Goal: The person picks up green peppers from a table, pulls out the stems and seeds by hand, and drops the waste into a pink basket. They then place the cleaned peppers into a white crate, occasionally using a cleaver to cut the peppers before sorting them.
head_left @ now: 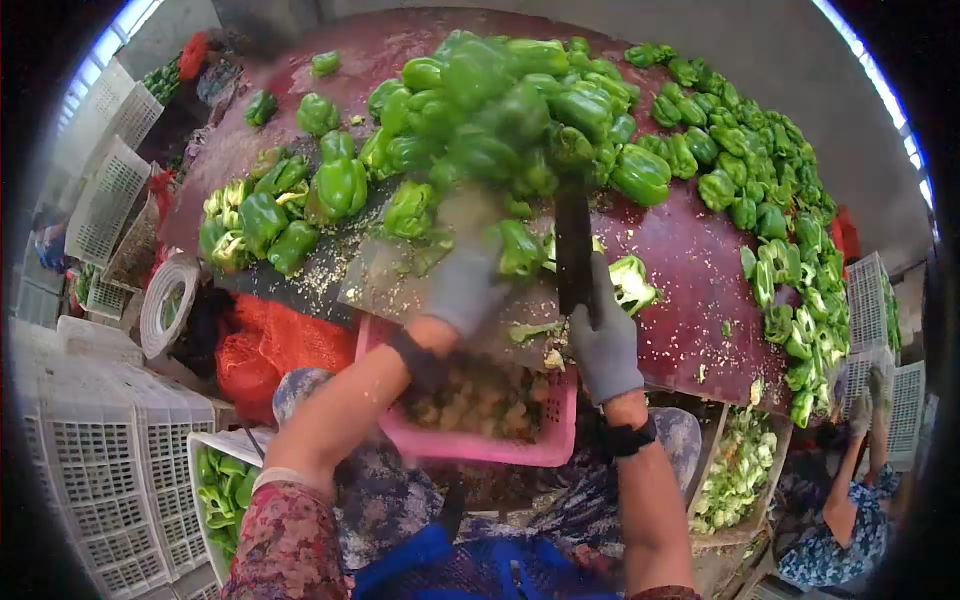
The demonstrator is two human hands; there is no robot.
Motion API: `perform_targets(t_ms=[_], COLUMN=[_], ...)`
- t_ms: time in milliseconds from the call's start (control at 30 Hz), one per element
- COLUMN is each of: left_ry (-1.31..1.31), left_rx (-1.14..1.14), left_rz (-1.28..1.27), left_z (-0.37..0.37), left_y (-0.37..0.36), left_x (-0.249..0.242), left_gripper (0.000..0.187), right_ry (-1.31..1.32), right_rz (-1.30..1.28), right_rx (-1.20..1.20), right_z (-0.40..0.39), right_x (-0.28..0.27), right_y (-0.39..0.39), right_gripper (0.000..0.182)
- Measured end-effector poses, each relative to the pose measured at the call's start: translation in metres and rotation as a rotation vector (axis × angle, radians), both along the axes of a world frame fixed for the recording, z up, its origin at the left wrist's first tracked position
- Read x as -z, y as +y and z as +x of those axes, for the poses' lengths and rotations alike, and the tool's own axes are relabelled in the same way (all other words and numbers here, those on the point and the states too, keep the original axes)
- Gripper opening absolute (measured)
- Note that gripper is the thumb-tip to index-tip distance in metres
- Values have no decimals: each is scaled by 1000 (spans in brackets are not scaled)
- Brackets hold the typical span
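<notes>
My right hand point(606, 350), in a grey glove, is wrapped round the handle of a knife point(574, 240). Its long dark blade stands up over the table edge, tip toward the heaped green bell peppers point(480, 85). My left hand point(468, 290), also gloved, is smeared by motion over the board at the table's near edge, and I cannot tell what its fingers hold. Close beside it lies a green pepper point(519, 248). Right of the blade rests a cut pepper piece point(632, 284) with its pale inside showing. Below my hands sits a pink crate point(500, 448) of blurred scraps.
More peppers point(765, 170) cover the table's right side. Peppers with pale cut ends point(228, 222) lie at left. A white container point(222, 490) of green pieces stands lower left, near stacked white crates point(100, 450). Pale trimmings point(738, 470) fill a bin at right; another person's arm point(850, 490) shows beyond.
</notes>
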State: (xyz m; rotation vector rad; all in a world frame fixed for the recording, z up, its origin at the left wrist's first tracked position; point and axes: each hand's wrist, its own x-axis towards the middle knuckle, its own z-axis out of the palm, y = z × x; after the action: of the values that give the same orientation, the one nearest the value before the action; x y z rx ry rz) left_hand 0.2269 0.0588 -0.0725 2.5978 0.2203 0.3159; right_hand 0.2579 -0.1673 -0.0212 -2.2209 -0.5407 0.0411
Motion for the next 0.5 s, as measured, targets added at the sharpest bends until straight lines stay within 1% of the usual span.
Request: perform_targets(t_ms=[33, 67, 100, 133, 167, 200, 233, 267, 300, 333, 367, 400, 467, 500], left_ry=[-97, -193, -141, -87, -31, -144, -255, -367, -345, -323, -302, -398, -413, -417], left_rx=[48, 96, 78, 58, 38, 20, -1, -25, -113, -204, -294, -357, -455, -503], left_rz=[10, 21, -120, -264, -411, -356, -300, -245, -243, -241, -232, -107, 6, 62], left_z=[-6, -9, -15, -24, -30, -33, -33, -33, -32, -32, -32, -30, -25, -22], left_y=[1, 3, 3, 3, 3, 13, 29, 40, 45, 50, 57, 65, 86, 96], left_x=[3, 6, -7, -30, -42, -26, 0, 15, 6, -12, -26, -33, -25, -17], left_gripper=[61, 61, 59, 57, 55, 53, 50, 48, 42, 37, 32, 36, 42, 45], right_ry=[8, -95, -196, -294, -292, -289, -286, -335, -387, -169, 18, 44, 105, 87], right_rz=[-10, 64, 140, 212, 246, 280, 313, 131, -52, -189, -410, -428, -473, -456], right_rx=[-8, -30, -52, -76, -73, -70, -67, -56, -49, -44, -88, -88, -84, -84], right_z=[-1, 0, 1, 0, -4, -9, -14, -19, -22, -20, -7, -4, -2, -5], right_x=[-6, -14, -25, -36, -46, -55, -60, -51, -36, -25, -2, 4, 3, -3], right_y=[3, 8, 15, 24, 33, 43, 51, 54, 58, 69, 75, 74, 77, 77], right_gripper=[70, 70, 70, 70, 68, 66, 65, 63, 61, 60, 66, 69, 74, 74])
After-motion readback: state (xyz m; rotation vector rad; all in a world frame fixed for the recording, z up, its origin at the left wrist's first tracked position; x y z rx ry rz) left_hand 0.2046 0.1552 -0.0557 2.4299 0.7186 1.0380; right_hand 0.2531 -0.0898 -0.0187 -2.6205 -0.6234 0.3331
